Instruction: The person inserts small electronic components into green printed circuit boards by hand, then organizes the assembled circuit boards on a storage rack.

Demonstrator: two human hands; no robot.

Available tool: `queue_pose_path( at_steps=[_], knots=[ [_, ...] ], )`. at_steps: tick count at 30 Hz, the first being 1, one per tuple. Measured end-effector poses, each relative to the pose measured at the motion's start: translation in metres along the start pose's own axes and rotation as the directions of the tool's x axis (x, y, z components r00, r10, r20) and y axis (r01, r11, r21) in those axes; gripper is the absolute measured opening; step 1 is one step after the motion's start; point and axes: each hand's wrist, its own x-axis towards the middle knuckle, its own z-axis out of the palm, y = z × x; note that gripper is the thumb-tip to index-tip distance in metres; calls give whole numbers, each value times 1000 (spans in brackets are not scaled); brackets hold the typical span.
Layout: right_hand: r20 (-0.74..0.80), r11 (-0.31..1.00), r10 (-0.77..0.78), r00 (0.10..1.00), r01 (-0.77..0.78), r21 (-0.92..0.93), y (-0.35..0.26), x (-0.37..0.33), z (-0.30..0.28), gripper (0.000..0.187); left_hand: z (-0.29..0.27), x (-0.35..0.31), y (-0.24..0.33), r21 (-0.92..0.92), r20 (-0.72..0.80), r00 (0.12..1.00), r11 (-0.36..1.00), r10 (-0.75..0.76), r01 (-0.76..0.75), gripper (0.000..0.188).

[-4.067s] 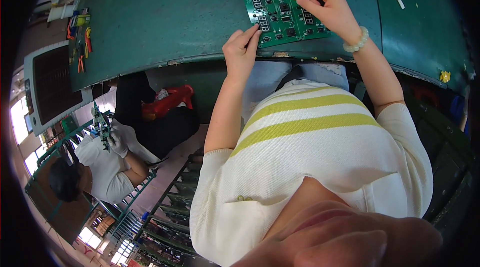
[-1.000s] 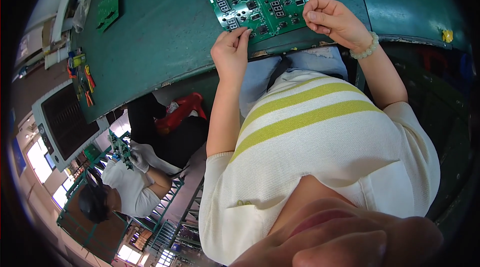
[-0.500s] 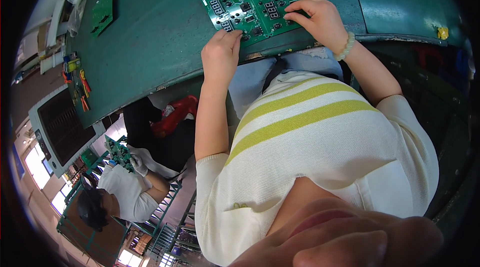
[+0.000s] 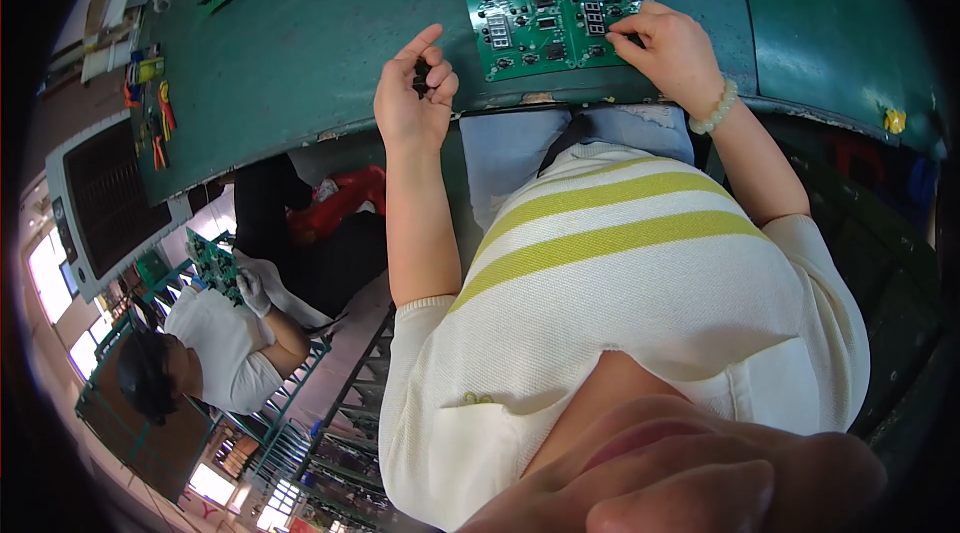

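The green workbench (image 4: 310, 43) is spreading across the upper view, and on it the printed circuit board panel (image 4: 525, 3) is lying flat near the front edge, between the hands. The right hand (image 4: 668, 48) is hovering over the panel's near right part, thumb and index fingertips drawing close together beside the lower seven-segment display (image 4: 594, 20); whether they are gripping anything, I cannot tell. The left hand (image 4: 413, 101) is standing off the panel's left side, index finger pointing out, the other fingers curling around small black components (image 4: 421, 80). Doing this well is probably calling for a light, square touch at the fingertips, for keeping the panel from sliding while nothing is bracing its left side, and for cradling the loose pieces securely. Compared with half a second ago, the left hand is no longer touching the panel's near-left corner but is turning palm-up beside it.
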Motion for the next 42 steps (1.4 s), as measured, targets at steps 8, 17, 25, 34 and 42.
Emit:
queue_pose_path(
  at_steps=[8,17,25,34,42],
  knots=[
    [-83,974,-126,989,107,-199,-13,-1,1,12,-18,-13,-20,48,-4,999,997,-54,54,18],
    [49,940,30,998,-11,-342,-24,14,-1,8,-13,-13,-28,-108,42,992,987,-116,120,21],
    [47,938,-40,998,54,-343,-15,12,4,9,-8,-15,-34,-54,129,986,992,-103,111,12],
    [-140,859,-202,969,243,451,-32,-32,3,16,33,-35,-60,228,281,914,945,-294,234,10],
    [-146,833,-299,943,332,442,-19,-44,13,15,35,-38,-74,322,281,863,888,-420,328,15]
  ],
)
